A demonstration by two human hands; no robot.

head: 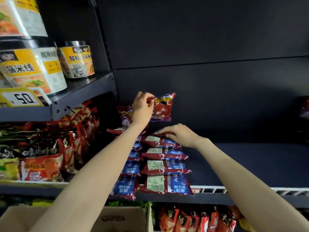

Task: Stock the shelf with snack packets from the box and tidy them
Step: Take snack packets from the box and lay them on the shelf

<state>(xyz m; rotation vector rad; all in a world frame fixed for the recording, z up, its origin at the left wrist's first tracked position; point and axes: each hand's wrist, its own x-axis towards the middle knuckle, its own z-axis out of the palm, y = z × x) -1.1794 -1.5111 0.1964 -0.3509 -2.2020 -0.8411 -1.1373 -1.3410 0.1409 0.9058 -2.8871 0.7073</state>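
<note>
My left hand (143,107) pinches the top edge of a red snack packet (163,108) standing upright at the back of the dark shelf (250,161). My right hand (179,134) rests flat, fingers down, on the rearmost packet (160,140) of a row of red-and-blue packets lying flat (164,168). A second row of blue-faced packets (128,171) lies to their left, partly hidden by my left forearm. Another upright red packet (124,116) stands behind my left wrist. The cardboard box (117,218) sits below at the bottom edge.
Left bay holds red noodle packs (50,156) and, one shelf up, yellow noodle tubs (33,69) with a price tag (21,97). Red packs (192,218) fill the shelf below. The shelf right of my right arm is bare up to a packet (304,108) at the far right.
</note>
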